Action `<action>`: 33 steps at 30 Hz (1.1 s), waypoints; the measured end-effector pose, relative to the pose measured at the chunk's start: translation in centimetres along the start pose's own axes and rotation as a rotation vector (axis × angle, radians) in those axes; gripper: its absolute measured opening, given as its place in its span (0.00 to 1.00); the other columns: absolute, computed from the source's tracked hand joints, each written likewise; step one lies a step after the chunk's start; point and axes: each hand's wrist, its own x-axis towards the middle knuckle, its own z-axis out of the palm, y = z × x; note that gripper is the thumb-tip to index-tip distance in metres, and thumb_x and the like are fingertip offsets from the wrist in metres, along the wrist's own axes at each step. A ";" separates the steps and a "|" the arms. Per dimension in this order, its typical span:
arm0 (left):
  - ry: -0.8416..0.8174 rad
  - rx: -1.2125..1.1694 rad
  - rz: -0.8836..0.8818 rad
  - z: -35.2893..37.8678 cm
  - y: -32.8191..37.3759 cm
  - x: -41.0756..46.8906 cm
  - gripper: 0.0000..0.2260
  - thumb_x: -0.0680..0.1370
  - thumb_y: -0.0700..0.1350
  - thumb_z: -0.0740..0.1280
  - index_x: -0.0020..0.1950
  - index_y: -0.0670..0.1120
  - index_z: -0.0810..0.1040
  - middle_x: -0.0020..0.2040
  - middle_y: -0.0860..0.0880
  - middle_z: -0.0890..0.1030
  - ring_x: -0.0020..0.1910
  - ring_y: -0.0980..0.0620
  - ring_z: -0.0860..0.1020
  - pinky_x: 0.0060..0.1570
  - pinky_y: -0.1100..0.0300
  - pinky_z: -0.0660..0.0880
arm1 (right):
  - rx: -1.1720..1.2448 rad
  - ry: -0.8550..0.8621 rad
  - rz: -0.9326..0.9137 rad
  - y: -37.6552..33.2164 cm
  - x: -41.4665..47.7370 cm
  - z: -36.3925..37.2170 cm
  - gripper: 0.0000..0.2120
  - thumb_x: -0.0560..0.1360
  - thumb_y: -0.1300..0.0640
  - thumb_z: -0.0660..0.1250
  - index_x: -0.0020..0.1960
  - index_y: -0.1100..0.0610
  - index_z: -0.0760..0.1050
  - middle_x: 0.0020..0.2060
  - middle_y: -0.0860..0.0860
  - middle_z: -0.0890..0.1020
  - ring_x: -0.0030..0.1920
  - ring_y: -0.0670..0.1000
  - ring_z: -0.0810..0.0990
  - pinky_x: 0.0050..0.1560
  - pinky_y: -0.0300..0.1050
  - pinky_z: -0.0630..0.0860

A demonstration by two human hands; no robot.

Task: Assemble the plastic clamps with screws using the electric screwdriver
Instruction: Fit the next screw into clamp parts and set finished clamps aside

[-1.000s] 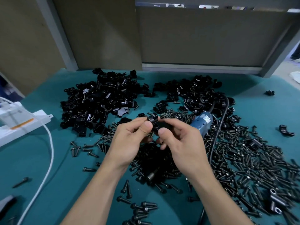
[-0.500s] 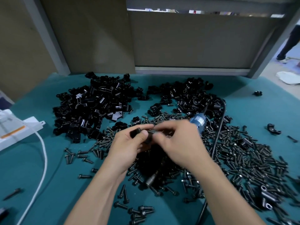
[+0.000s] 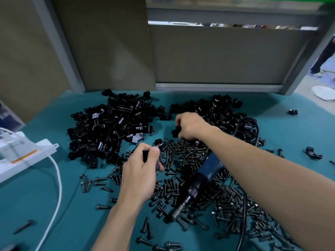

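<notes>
My left hand [image 3: 140, 171] pinches a black plastic clamp part [image 3: 146, 155] between thumb and fingers, above the spread of black screws [image 3: 190, 156]. My right hand [image 3: 190, 126] reaches forward to the right-hand heap of black clamp parts [image 3: 221, 113], with its fingers curled round a black clamp piece [image 3: 176, 131] at the heap's near edge. The blue electric screwdriver [image 3: 203, 176] lies on the screws under my right forearm, its bit pointing toward me. A larger heap of clamp parts [image 3: 112, 129] sits to the left.
A white power strip [image 3: 27, 156] with a white cable [image 3: 56, 187] lies at the left on the teal mat [image 3: 36, 205]. Brown panels stand behind the table. Stray clamp pieces [image 3: 311, 153] lie at the right. A person's leg shows at the far right.
My hands have separated: the right hand left the part held by the left and moved forward to the right heap. The screwdriver is uncovered. The camera tilted up.
</notes>
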 end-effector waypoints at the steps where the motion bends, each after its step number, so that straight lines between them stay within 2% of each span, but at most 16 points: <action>1: 0.001 -0.017 -0.002 0.0 0.0 0.1 0.11 0.84 0.62 0.58 0.45 0.61 0.72 0.39 0.56 0.86 0.28 0.50 0.75 0.36 0.43 0.78 | 0.063 0.041 0.028 0.2 0.0 0.0 0.10 0.76 0.67 0.70 0.47 0.52 0.78 0.45 0.51 0.81 0.49 0.55 0.81 0.45 0.45 0.77; 2: 0.004 -0.028 -0.008 0.0 0.0 0.1 0.11 0.84 0.61 0.59 0.44 0.60 0.73 0.38 0.55 0.86 0.28 0.51 0.74 0.36 0.42 0.78 | 0.101 0.059 0.038 0.4 -0.1 0.0 0.13 0.76 0.69 0.67 0.42 0.51 0.77 0.44 0.51 0.82 0.47 0.55 0.81 0.44 0.45 0.77; 4: 0.011 -0.035 -0.005 0.1 0.0 0.0 0.11 0.84 0.61 0.59 0.45 0.60 0.73 0.37 0.54 0.86 0.28 0.50 0.74 0.37 0.40 0.79 | 0.120 0.059 0.048 0.6 -0.8 0.2 0.16 0.76 0.71 0.64 0.40 0.51 0.77 0.45 0.52 0.83 0.44 0.53 0.81 0.42 0.46 0.77; 7: 0.018 -0.046 0.011 0.3 0.0 -0.1 0.10 0.84 0.60 0.60 0.45 0.61 0.74 0.37 0.54 0.86 0.31 0.41 0.77 0.37 0.39 0.80 | 0.191 0.178 0.067 1.1 -2.2 0.0 0.14 0.77 0.68 0.69 0.40 0.51 0.79 0.43 0.54 0.84 0.41 0.53 0.82 0.41 0.47 0.80; 9: 0.004 -0.063 0.023 0.2 0.1 -0.1 0.09 0.84 0.60 0.62 0.46 0.60 0.75 0.37 0.53 0.86 0.32 0.42 0.78 0.38 0.38 0.80 | 0.275 0.293 0.076 1.4 -3.5 -0.8 0.12 0.77 0.65 0.72 0.41 0.50 0.80 0.42 0.53 0.85 0.39 0.51 0.83 0.38 0.43 0.80; 12: -0.054 -0.074 0.068 0.1 0.3 -0.4 0.13 0.80 0.65 0.62 0.44 0.58 0.76 0.34 0.50 0.84 0.31 0.41 0.77 0.36 0.39 0.77 | 0.548 0.422 0.090 1.0 -7.0 -1.2 0.12 0.75 0.64 0.73 0.40 0.48 0.79 0.36 0.45 0.84 0.31 0.43 0.81 0.30 0.34 0.73; 14: -0.029 -0.017 0.084 0.1 0.4 -0.8 0.18 0.78 0.68 0.59 0.40 0.57 0.76 0.28 0.48 0.79 0.26 0.48 0.75 0.34 0.50 0.74 | 0.847 0.364 0.067 0.5 -10.4 -0.1 0.11 0.74 0.66 0.72 0.41 0.51 0.78 0.32 0.49 0.85 0.28 0.43 0.82 0.29 0.36 0.73; 16: 0.016 0.030 0.079 0.1 0.4 -0.8 0.22 0.78 0.68 0.58 0.34 0.53 0.72 0.23 0.49 0.70 0.23 0.52 0.69 0.35 0.55 0.68 | 1.047 0.267 0.038 -0.1 -13.4 1.2 0.08 0.73 0.64 0.72 0.42 0.52 0.78 0.30 0.54 0.85 0.26 0.47 0.80 0.29 0.40 0.72; 18: -0.024 -0.055 0.063 0.2 0.6 -0.7 0.26 0.77 0.66 0.61 0.34 0.44 0.67 0.24 0.50 0.65 0.24 0.49 0.65 0.32 0.55 0.65 | 1.056 0.258 0.046 -0.4 -15.0 2.0 0.06 0.72 0.59 0.75 0.43 0.49 0.80 0.28 0.54 0.83 0.26 0.48 0.78 0.31 0.41 0.73; 20: -0.108 -0.217 0.078 0.3 1.0 -0.6 0.25 0.76 0.64 0.63 0.32 0.45 0.67 0.25 0.50 0.65 0.22 0.49 0.63 0.28 0.55 0.62 | 0.978 0.291 0.042 -0.8 -15.7 2.2 0.05 0.72 0.54 0.78 0.43 0.47 0.83 0.28 0.51 0.84 0.25 0.45 0.78 0.29 0.37 0.73; 22: -0.147 -0.174 0.145 0.5 0.9 -0.8 0.23 0.77 0.63 0.64 0.31 0.48 0.72 0.24 0.53 0.68 0.22 0.49 0.66 0.28 0.56 0.63 | 0.888 0.314 -0.012 -1.5 -16.4 2.4 0.06 0.71 0.52 0.80 0.41 0.43 0.84 0.32 0.43 0.85 0.28 0.42 0.81 0.30 0.35 0.75; 24: -0.124 -0.068 0.182 0.7 0.7 -0.9 0.19 0.76 0.65 0.65 0.31 0.55 0.77 0.23 0.56 0.73 0.22 0.56 0.70 0.31 0.56 0.67 | 0.850 0.313 -0.056 -2.2 -17.0 3.1 0.11 0.70 0.53 0.81 0.39 0.39 0.83 0.35 0.38 0.85 0.34 0.41 0.83 0.34 0.37 0.80; 25: -0.105 -0.052 0.179 0.8 0.6 -0.8 0.18 0.76 0.65 0.66 0.31 0.56 0.77 0.22 0.56 0.74 0.23 0.57 0.71 0.32 0.55 0.69 | 0.880 0.308 -0.067 -2.4 -17.3 3.5 0.11 0.70 0.55 0.81 0.41 0.39 0.84 0.36 0.39 0.85 0.35 0.42 0.84 0.36 0.39 0.82; 27: -0.093 -0.083 0.150 0.9 0.5 -0.6 0.17 0.73 0.62 0.69 0.30 0.54 0.76 0.22 0.53 0.74 0.22 0.54 0.71 0.30 0.56 0.70 | 0.995 0.291 -0.092 -2.3 -17.7 4.1 0.15 0.68 0.61 0.80 0.47 0.43 0.86 0.37 0.42 0.87 0.35 0.45 0.84 0.39 0.41 0.83; 31: -0.159 -0.339 0.031 1.4 0.8 -0.7 0.14 0.70 0.45 0.73 0.29 0.50 0.71 0.23 0.47 0.71 0.20 0.51 0.68 0.22 0.64 0.63 | 1.041 0.285 -0.184 -2.1 -18.1 4.4 0.22 0.69 0.67 0.74 0.52 0.41 0.86 0.41 0.42 0.87 0.40 0.45 0.86 0.44 0.40 0.83; 33: -0.249 -0.473 -0.056 1.2 1.1 -0.8 0.12 0.70 0.44 0.72 0.31 0.49 0.72 0.23 0.47 0.69 0.18 0.53 0.67 0.19 0.66 0.59 | 1.029 0.365 -0.207 -2.3 -18.4 4.6 0.22 0.70 0.67 0.75 0.52 0.40 0.86 0.44 0.40 0.86 0.45 0.45 0.85 0.47 0.36 0.81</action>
